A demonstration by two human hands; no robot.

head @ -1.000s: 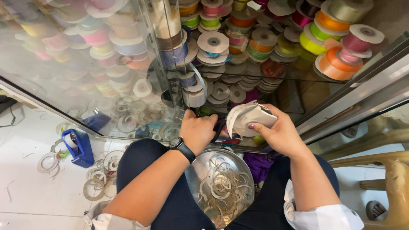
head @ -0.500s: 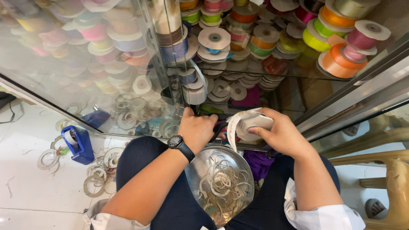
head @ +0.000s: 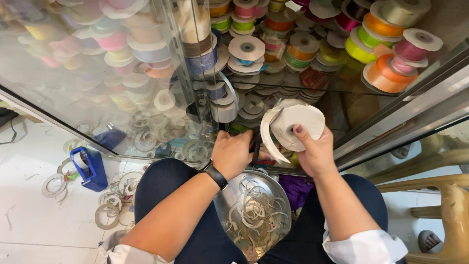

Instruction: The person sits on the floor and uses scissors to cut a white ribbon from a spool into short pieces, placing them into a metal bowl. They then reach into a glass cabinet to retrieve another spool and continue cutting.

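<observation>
shelving behind glass is filling the upper half of the view, a glass-fronted cabinet (head: 122,73) stacked with ribbon spools (head: 386,73) in orange, pink, green, white and lilac, with an aluminium door frame (head: 415,102) running along its right side. white tiled floor (head: 29,220) is lying at the left.

item 1: white ribbon spool (head: 298,124), flat card disc, being held up in front of the open cabinet, above the lap. a loose strip of white card or ribbon is curling off its left edge.

item 2: right hand (head: 317,156), fingers clamped on the spool, thumb pressing on its face near the centre hole.

item 3: left hand (head: 232,154), closed into a fist just left of the spool, gripping something dark and thin; what it is cannot be told. a black wristband (head: 216,174) is sitting on the wrist.

item 4: round metal bowl (head: 254,215), resting on the lap between the knees, below both hands, holding many curled white strips and rings.

item 5: blue tape dispenser (head: 88,168) standing on the floor at the left, with empty card rings (head: 110,215) scattered about it.

progress, as a judgement: the bowl and floor litter are suggesting many spools already stripped; the one in hand is looking partly done, and the shelves are holding many more.
</observation>
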